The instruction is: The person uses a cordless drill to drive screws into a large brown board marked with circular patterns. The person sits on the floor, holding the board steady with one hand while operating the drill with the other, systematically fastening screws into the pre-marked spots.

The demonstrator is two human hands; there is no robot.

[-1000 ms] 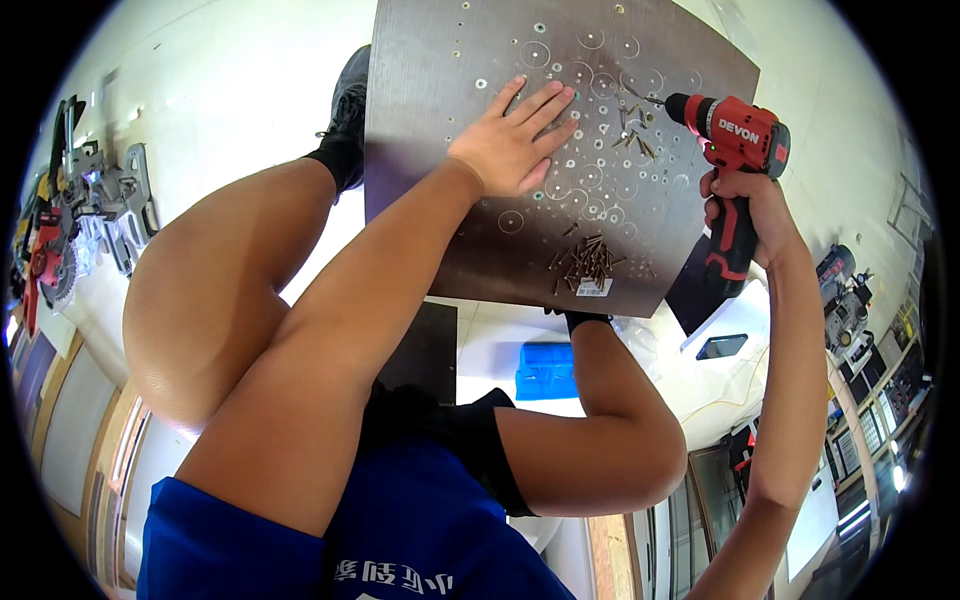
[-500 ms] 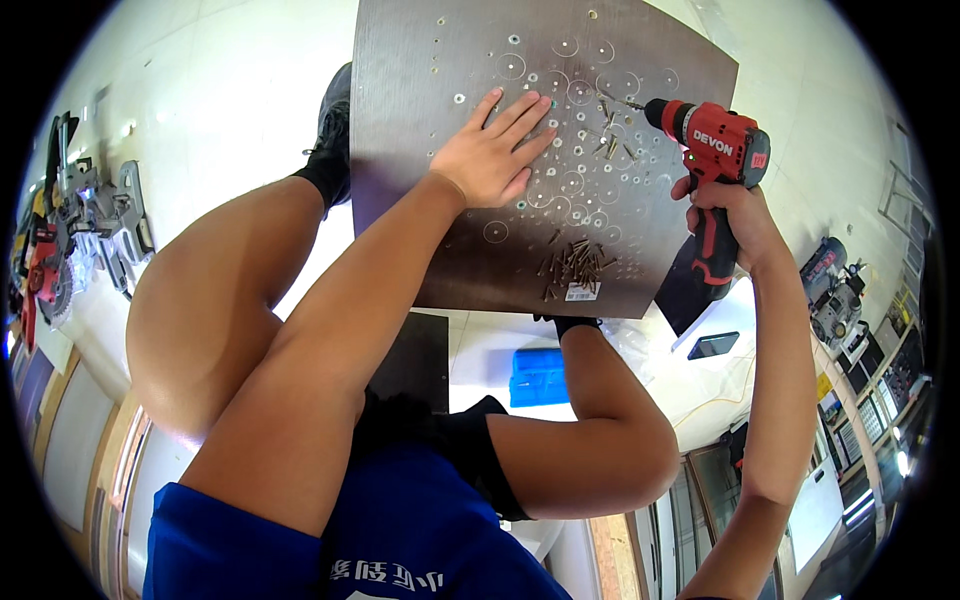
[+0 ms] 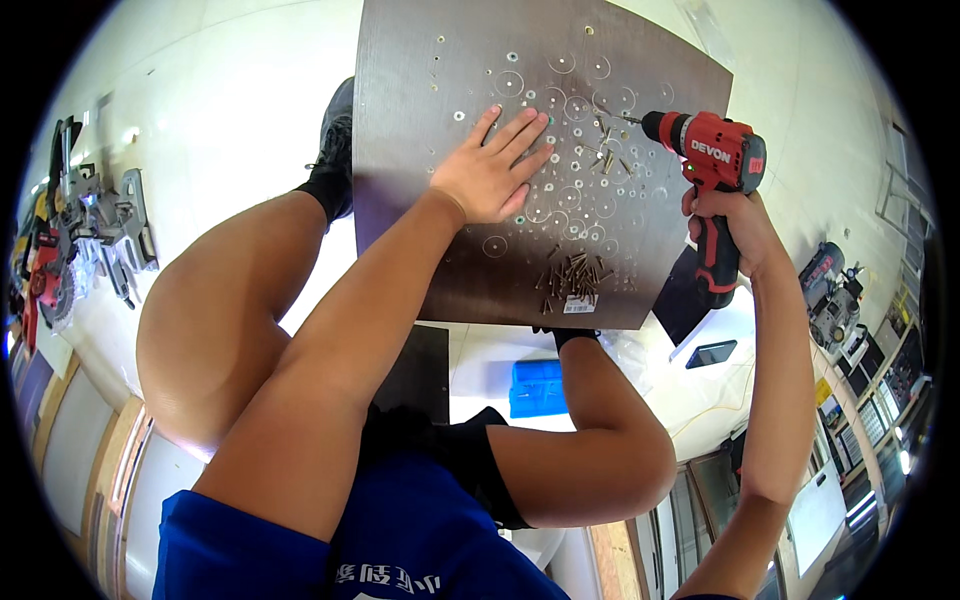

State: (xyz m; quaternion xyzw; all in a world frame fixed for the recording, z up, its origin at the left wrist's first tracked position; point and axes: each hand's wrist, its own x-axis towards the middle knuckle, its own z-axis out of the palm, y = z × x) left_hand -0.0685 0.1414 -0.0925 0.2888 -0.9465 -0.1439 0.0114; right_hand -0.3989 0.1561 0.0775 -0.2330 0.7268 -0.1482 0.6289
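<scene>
My left hand point(image 3: 492, 165) lies flat on a dark brown board point(image 3: 400, 240), fingers spread. Drilled holes and pale circles mark the board's surface. In my right hand point(image 3: 735, 222) is a red and black cordless drill point(image 3: 712, 150), gripped by its handle. Its thin bit points left over the board's right part; whether the tip touches the surface I cannot tell. A few loose screws point(image 3: 609, 162) lie below the bit. Closer to me, a heap of screws point(image 3: 573, 277) sits beside a small white label point(image 3: 580, 304) near the board's front edge.
A blue plastic case point(image 3: 537, 388) is on the floor under the board's near edge. A phone point(image 3: 711, 354) lies on a white surface at the right. Power tools stand at far left, including a red saw point(image 3: 50, 262), and another machine point(image 3: 832, 295) at far right.
The board and screws sit slightly lower in the picture, and my left hand appears lower with them. The drill has shifted slightly left and down, still in my right hand.
</scene>
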